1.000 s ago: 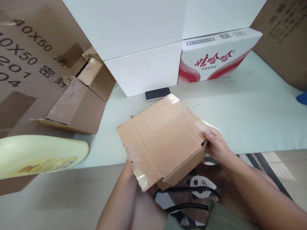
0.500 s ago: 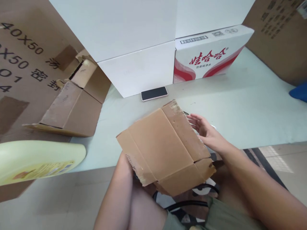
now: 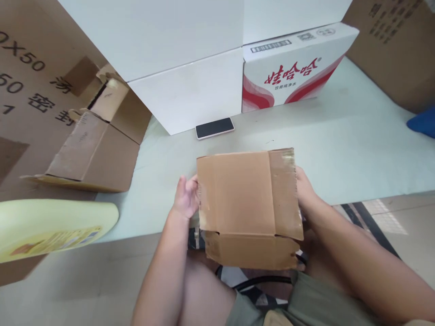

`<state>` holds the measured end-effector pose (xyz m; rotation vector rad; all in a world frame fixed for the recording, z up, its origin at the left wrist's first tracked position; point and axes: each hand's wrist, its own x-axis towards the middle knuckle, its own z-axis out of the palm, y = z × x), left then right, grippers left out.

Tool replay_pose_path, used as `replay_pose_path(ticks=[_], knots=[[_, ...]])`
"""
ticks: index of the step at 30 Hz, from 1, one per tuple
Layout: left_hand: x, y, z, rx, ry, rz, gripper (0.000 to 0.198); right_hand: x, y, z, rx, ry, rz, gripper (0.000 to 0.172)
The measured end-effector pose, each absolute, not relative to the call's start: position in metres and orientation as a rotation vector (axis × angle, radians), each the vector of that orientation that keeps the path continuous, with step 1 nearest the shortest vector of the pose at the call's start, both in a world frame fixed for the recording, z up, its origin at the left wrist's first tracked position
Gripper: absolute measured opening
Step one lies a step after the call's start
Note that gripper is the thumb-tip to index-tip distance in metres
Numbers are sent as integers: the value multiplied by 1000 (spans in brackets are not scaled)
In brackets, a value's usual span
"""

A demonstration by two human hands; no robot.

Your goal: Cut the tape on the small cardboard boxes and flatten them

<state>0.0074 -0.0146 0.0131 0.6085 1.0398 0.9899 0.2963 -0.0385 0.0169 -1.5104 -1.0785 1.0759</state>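
Note:
A brown cardboard box (image 3: 243,194) with torn flap edges is held between my hands, over the table's front edge and my lap. My left hand (image 3: 187,197) supports its left side, thumb raised and the fingertips partly hidden behind the flap. At the box's right edge is my right hand (image 3: 303,184); its fingers go out of sight behind the cardboard. Flaps spread out at the left, right and near sides around a creased middle panel.
A black-screened phone (image 3: 215,128) lies on the pale green tabletop (image 3: 367,149), before white cartons (image 3: 190,95) and a red-and-white carton (image 3: 288,81). To the left are open cardboard boxes (image 3: 98,149) and a yellow-green bottle (image 3: 57,222). A blue object (image 3: 423,122) is at the right.
The box has turned to sit squarer and shifted right. My left hand has come out from beneath it to its left side; my right hand has closed in on the right edge.

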Motion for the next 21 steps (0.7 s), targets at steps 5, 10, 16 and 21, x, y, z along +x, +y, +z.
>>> replay_pose_path(ticks=[5,10,16,21], knots=[[6,-15,10,704,1040,996,54,299,-33,18,-1377,-892,1315,41],[1,-3,1,511,984,1493,39,308,-40,19,-1156,-958,1691,68],[17,-6,0,435,943,1525,38,282,-73,11,-1471,-980,1462,51],[15,-14,12,503,950,1200,39,339,-113,25,-1650,-891,1106,48]])
